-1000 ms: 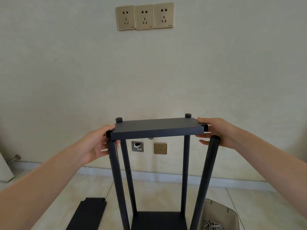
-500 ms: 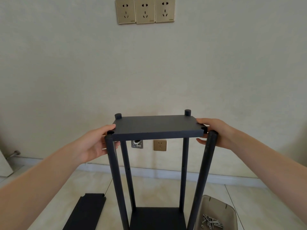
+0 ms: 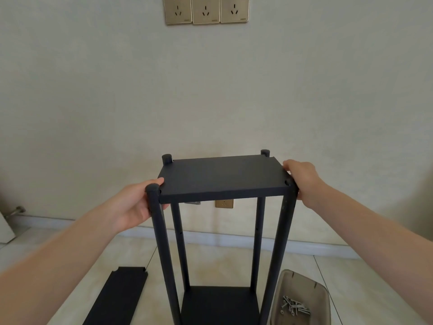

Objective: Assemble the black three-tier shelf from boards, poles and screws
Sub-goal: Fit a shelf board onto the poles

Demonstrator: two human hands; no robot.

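A black shelf frame stands on the floor, with several upright poles [image 3: 161, 242] rising from a bottom board [image 3: 220, 306]. A black top board [image 3: 222, 175] sits level between the pole tops. My left hand [image 3: 136, 202] grips its left edge beside the near-left pole, thumb on top. Over at the board's right edge, near the near-right pole [image 3: 281, 242], my right hand [image 3: 302, 178] grips it. A third black board [image 3: 117, 299] lies flat on the floor at the lower left.
A beige tray [image 3: 302, 282] holding several silver screws [image 3: 294, 308] sits on the tiled floor to the right of the frame. The wall stands close behind, with sockets [image 3: 206, 10] high up and another socket [image 3: 224, 204] low down.
The top board has slid lower along the poles, so the pole tops now stick up above it. Both hands went down with it, and the view has tilted downward.
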